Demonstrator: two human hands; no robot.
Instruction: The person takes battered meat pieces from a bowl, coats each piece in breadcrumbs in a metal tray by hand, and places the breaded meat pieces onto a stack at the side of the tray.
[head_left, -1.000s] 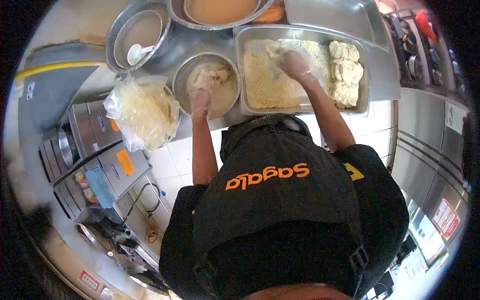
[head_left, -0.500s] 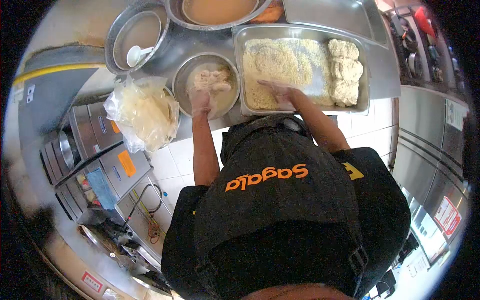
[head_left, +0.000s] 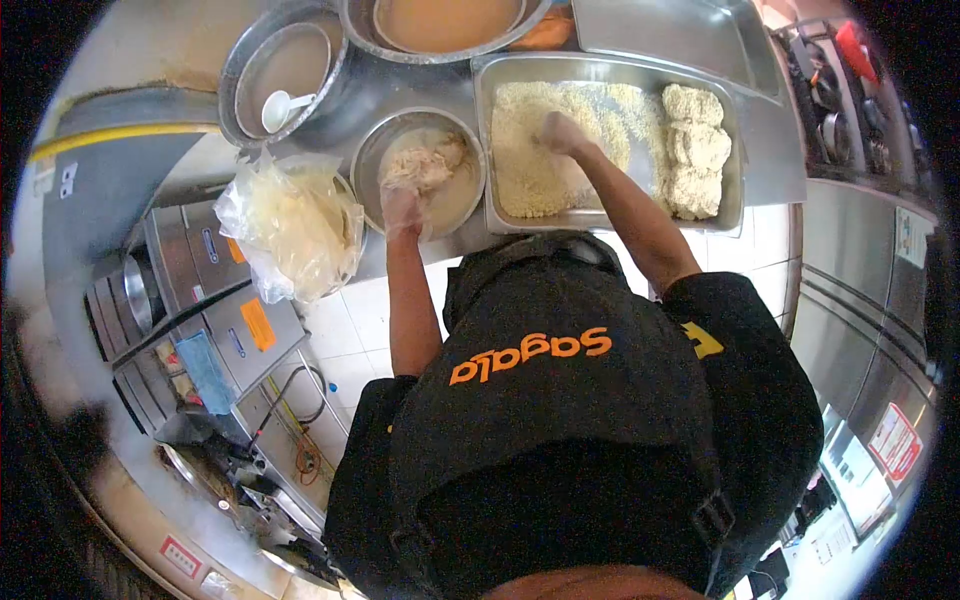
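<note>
My left hand [head_left: 403, 208] is in a round metal bowl [head_left: 357, 165] of cloudy liquid, its fingers closed around a pale, wet piece of food [head_left: 422, 168]. My right hand [head_left: 563, 133] is over the left half of a deep metal tray [head_left: 610, 222], low against the pale crumbs [head_left: 530, 185]. Its fingers look curled in and slightly blurred; what they hold, if anything, is hidden. Several crumb-coated pieces [head_left: 697, 145] lie in a column along the tray's right side.
A clear plastic bag [head_left: 290, 230] of pale contents sits left of the bowl. Behind it, a white scoop [head_left: 278, 110] rests in a basin [head_left: 232, 95]. A large basin of brownish liquid [head_left: 445, 25] and an empty-looking metal tray [head_left: 670, 40] stand at the back.
My right hand has moved from the tray's near edge, where its fingers were stretched out, farther back into the crumbs and curled in. My left hand stays in the bowl.
</note>
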